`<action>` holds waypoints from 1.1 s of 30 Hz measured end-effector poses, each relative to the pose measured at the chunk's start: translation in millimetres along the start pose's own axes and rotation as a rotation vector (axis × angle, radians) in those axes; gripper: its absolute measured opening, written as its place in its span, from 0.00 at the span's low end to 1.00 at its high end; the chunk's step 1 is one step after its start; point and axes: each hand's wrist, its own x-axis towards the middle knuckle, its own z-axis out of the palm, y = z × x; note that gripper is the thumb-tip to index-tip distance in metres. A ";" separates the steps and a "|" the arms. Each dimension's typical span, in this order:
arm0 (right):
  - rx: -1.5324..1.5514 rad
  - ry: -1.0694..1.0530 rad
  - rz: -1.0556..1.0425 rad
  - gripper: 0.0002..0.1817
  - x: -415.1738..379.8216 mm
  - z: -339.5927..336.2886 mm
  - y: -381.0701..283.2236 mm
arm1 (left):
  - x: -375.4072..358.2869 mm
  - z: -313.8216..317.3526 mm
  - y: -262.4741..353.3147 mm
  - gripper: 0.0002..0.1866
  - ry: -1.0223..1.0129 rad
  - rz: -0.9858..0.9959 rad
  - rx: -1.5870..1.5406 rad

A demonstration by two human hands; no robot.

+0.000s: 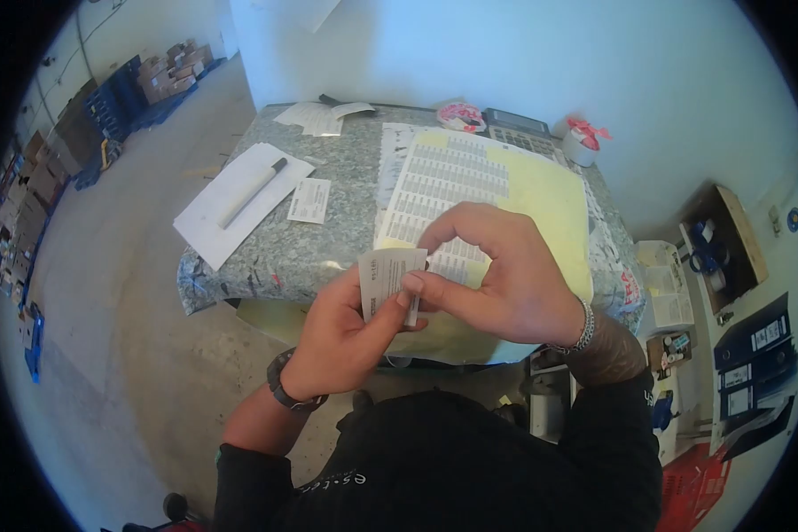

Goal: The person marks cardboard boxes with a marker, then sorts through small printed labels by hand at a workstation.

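Observation:
Small white printed labels (386, 277), seemingly a few layered together, are held up over the table's near edge. My left hand (341, 341) grips them from below, thumb across their face. My right hand (510, 279) pinches their right edge between thumb and bent index finger. Beneath and beyond the hands lies a sheet of printed labels (448, 182) on a yellow sheet (548, 199). To the left, a single printed label (309, 200) lies flat, near white paper (206, 206) with a capped marker (251, 193) on it.
The table (270, 253) has a grey patterned cover. At its back are paper slips (315, 117), a calculator (519, 133) and a white cup (581, 146) with something pink-red. On the right stand binders (754, 341) and a red crate (696, 483). Cardboard boxes (170, 73) line the far left.

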 end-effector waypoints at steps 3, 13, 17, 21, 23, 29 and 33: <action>-0.018 -0.112 0.061 0.08 10.7 -0.9 3.0 | -1.8 -7.8 1.3 0.16 0.098 0.021 0.040; 0.104 -0.239 0.214 0.18 95.5 32.3 50.6 | -23.0 -57.5 -5.9 0.18 0.486 0.012 0.021; 0.075 -0.215 0.211 0.19 132.1 64.8 92.9 | -33.7 -64.3 -8.1 0.18 0.548 0.015 0.044; -0.152 -0.184 0.062 0.18 126.6 49.2 96.2 | -31.6 -58.8 -9.1 0.20 0.486 0.051 0.149; -0.165 -0.194 0.058 0.17 106.7 30.9 89.7 | -26.7 -53.1 -10.3 0.21 0.448 0.060 0.204; -0.246 -0.002 -0.058 0.13 20.6 -7.5 77.1 | -0.8 -34.6 -13.3 0.20 0.239 0.113 0.402; -0.418 -0.073 -0.084 0.14 -39.2 -8.2 56.9 | 15.7 -25.3 -24.3 0.20 0.132 0.165 0.525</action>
